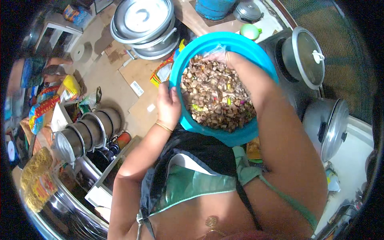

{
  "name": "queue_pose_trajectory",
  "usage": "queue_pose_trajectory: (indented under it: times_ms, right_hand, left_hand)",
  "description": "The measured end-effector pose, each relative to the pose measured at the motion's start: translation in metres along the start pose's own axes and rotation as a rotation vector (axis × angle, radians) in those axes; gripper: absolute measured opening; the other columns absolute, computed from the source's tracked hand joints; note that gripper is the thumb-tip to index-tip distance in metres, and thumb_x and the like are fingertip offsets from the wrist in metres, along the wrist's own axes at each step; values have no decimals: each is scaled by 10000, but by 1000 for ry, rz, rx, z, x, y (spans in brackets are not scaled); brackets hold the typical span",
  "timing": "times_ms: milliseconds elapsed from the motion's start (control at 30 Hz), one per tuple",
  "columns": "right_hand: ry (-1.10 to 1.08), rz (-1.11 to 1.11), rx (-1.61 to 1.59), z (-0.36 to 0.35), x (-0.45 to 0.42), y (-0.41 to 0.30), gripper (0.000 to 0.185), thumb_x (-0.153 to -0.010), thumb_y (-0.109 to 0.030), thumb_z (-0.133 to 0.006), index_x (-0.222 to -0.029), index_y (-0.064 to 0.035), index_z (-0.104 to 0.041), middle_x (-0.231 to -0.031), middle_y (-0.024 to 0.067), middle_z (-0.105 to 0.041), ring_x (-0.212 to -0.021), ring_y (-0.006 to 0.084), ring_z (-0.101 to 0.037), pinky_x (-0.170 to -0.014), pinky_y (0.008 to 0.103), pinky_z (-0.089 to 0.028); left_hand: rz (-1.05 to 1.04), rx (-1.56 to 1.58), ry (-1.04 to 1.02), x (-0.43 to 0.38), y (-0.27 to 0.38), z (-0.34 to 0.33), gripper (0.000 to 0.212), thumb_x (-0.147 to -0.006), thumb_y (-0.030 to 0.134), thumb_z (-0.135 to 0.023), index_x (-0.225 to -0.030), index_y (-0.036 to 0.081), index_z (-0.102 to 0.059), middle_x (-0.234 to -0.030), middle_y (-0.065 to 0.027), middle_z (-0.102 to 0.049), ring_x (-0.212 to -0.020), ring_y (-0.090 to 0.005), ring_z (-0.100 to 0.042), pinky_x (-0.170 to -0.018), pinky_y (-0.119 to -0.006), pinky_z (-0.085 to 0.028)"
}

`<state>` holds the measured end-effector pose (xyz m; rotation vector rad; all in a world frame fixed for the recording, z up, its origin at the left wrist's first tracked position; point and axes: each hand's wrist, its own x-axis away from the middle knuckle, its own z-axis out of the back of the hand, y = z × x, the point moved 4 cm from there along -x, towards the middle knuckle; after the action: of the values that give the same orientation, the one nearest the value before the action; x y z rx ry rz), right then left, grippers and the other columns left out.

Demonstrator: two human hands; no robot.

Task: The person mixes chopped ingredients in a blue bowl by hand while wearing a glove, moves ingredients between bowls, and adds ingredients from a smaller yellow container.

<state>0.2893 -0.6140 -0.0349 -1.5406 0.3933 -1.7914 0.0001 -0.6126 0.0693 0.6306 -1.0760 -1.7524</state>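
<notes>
A large turquoise plastic basin (192,122) stands before me, filled with chopped, brownish pieces of food (216,87) mixed with bits of green and red chilli and purple onion. My left hand (168,103) grips the basin's left rim, thumb on top, with a thin bangle at the wrist. Inside the basin, at the far side, my right hand (220,56) wears a clear plastic glove and presses into the food. Its fingers are partly hidden, so whether it holds any food cannot be told.
Stacked aluminium pots (144,24) stand beyond the basin. At right are a stove (271,45), a glass-lidded pot (307,58) and another lidded pot (327,129). A green cup (249,31) is near a blue container (213,9). More pots (87,135) lie left on the cardboard-covered floor.
</notes>
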Motion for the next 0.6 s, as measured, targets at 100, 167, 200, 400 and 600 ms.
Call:
queue_pose_trajectory:
  times_ms: [100,167,200,400,600]
  right_hand:
    - [-146,52,-186,-6,31,-27,499,-790,-359,-713,-1228,-139,-617,-1245,56,-607,-1113,230,-550,-963,408,-398]
    - [-104,-6,-131,-4,66,-41,516,-772,-344,-729,-1228,-132,-616,-1197,67,-633,-1089,207,-562,-943,392,-411]
    - [-145,118,-54,1,68,-26,470,-777,-335,-724,-1188,-126,-635,-1148,68,-651,-1042,194,-576,-911,376,-428]
    - [67,94,-212,-47,158,-23,445,-793,-368,-699,-1128,-81,-635,-1135,75,-643,-1024,219,-584,-887,384,-466]
    - [590,184,860,-131,230,-54,759,-668,-461,-763,-1330,-187,-511,-1403,171,-433,-1325,358,-359,-1077,487,-307]
  left_hand:
    - [10,-40,19,1,-7,1,177,-953,93,-514,-1103,-1,-501,-925,-169,-569,-875,-237,-565,-813,-345,-466]
    - [-143,-7,120,2,-15,0,188,-934,122,-516,-1105,47,-495,-881,-256,-613,-776,-439,-608,-660,-469,-488]
    - [-80,-18,63,-1,-12,-5,196,-932,114,-513,-1113,42,-490,-878,-252,-611,-770,-430,-611,-664,-459,-490]
    - [-209,14,66,-5,-8,-2,207,-918,82,-520,-1098,-13,-480,-910,-260,-596,-826,-424,-600,-721,-451,-477]
    - [-167,51,28,-5,-30,-1,194,-908,64,-524,-1077,-19,-478,-901,-265,-583,-813,-439,-581,-726,-458,-466]
